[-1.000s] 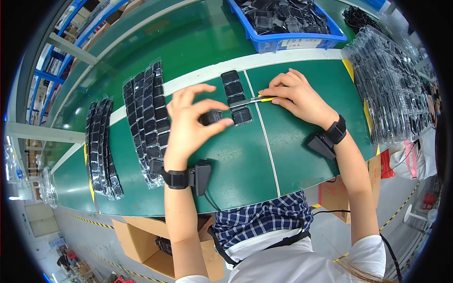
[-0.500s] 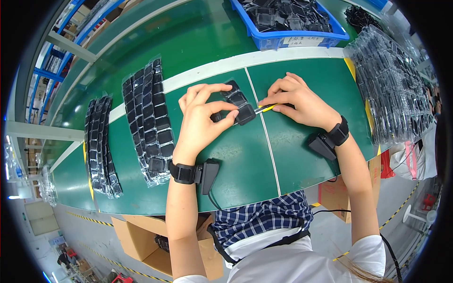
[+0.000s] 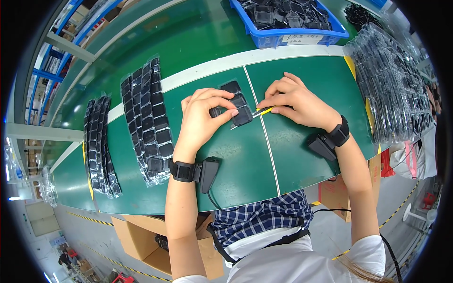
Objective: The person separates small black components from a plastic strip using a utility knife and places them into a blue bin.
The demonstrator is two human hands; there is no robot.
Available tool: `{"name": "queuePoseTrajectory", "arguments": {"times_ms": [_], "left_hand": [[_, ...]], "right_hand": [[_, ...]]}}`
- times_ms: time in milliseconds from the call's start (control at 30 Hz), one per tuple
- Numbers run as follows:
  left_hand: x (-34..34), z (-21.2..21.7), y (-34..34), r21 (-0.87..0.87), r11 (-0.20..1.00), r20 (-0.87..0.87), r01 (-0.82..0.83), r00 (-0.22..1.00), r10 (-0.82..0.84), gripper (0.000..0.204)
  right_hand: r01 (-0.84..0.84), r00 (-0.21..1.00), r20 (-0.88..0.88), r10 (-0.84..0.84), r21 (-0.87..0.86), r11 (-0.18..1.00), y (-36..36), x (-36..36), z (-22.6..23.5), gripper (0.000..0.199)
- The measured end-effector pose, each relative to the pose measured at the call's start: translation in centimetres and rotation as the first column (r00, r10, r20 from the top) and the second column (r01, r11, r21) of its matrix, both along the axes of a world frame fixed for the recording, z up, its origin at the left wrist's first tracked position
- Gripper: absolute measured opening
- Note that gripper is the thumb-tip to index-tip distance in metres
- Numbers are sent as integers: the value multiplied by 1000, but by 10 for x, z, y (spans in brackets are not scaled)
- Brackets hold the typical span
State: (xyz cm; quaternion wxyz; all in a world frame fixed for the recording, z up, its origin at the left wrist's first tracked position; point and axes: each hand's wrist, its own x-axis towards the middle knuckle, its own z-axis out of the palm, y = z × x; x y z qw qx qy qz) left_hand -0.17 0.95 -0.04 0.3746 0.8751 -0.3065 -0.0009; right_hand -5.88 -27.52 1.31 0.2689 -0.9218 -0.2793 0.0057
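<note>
L hand [image 3: 204,118] pinches strip of black square parts in clear film [image 3: 237,104], fingers closed on its near end, strip lying on green bench [image 3: 226,165] at centre. R hand [image 3: 297,101] at 3 o'clock of strip, gripping yellow-handled tool [image 3: 260,112], tip touching strip edge. Longer bagged strips [image 3: 148,122] at 9 o'clock. Blue bin [image 3: 292,21] at 12. Clear-bag pile [image 3: 391,85] at 3.

Single head-worn fisheye view — looks steeply down, close over green worktable [image 3: 222,174] — edges bend.
</note>
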Motion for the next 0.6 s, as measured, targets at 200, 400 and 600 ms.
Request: {"name": "queuePoseTrajectory", "arguments": {"times_ms": [200, 400, 600], "left_hand": [[4, 1, 1, 0, 998, -17, 57, 998, -57, 15], [5, 6, 0, 25, 997, -18, 77, 997, -77, 15], [5, 5, 1, 45, 996, -7, 75, 997, -75, 14]], "right_hand": [[11, 999, 47, -11, 5, 1000, 8, 7, -4, 27], [19, 996, 87, -21, 25, 1000, 10, 10, -7, 28], [17, 998, 63, -15, -35, 999, -11, 10, 1, 27]]}}
